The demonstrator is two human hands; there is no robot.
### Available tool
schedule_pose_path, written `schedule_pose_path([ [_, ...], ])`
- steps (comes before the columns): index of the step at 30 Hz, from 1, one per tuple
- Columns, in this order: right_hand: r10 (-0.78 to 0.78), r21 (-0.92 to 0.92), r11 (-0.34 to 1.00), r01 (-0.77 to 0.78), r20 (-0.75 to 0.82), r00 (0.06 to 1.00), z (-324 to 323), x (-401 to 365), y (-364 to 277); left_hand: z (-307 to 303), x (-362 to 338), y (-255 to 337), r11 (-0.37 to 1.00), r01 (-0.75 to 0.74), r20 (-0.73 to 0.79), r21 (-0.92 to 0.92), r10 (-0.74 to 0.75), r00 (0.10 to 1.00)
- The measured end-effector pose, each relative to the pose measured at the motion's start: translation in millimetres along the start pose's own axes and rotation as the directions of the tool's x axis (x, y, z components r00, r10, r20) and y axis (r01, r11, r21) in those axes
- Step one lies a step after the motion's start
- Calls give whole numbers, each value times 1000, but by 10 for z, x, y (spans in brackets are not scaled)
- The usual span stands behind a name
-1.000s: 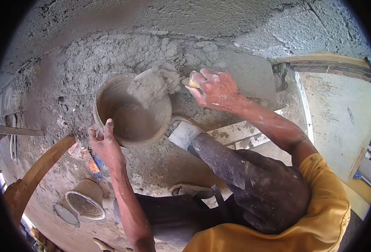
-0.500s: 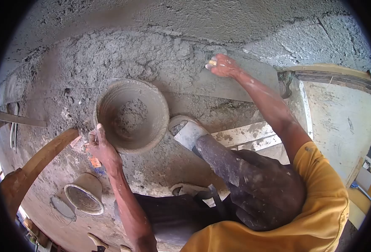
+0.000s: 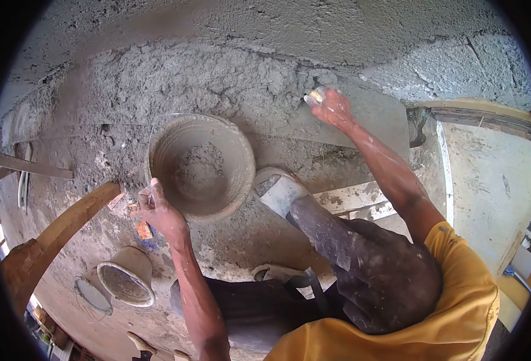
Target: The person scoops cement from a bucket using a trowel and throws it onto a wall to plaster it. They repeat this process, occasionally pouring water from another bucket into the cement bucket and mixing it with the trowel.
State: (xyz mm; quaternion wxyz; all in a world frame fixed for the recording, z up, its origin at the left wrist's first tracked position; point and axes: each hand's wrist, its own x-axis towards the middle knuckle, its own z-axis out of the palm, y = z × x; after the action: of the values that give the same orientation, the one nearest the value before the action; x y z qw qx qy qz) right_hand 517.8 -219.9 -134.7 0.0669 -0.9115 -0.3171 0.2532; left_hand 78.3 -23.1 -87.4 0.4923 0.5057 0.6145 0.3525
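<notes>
The right hand (image 3: 333,109) is closed in a fist around a pale yellow handle (image 3: 316,95), fingers wrapped together; what the handle ends in cannot be made out. This fist is over the right part of a flat board (image 3: 378,114), just beside the right end of a long heap of wet mortar (image 3: 235,78). The left hand (image 3: 166,218) is clamped on the near left rim of the basin (image 3: 238,180), its thumb and fingers close together there. The basin is upright, left of the right hand, overlapping the board's near edge in this view, with a patch of mortar at its bottom. Just right of the basin is a dusty shoe (image 3: 282,194), and a pale, stained plank (image 3: 356,197) runs rightward from near it. On the floor (image 3: 223,246), an orange packet (image 3: 144,230) lies near the left wrist. Nearer the person, to the left, is a bucket (image 3: 143,262), tilted, its mouth facing the near side, with a smaller round container (image 3: 94,295) just left of it. A curved timber (image 3: 67,222) reaches in from the floor's left edge toward the basin.
</notes>
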Motion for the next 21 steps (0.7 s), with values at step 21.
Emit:
schedule_pose_path([
  [21,-74,57,997,59,334,939,-646,-879,374,-283,144,-168,943,174,-41,-284,-193,980],
])
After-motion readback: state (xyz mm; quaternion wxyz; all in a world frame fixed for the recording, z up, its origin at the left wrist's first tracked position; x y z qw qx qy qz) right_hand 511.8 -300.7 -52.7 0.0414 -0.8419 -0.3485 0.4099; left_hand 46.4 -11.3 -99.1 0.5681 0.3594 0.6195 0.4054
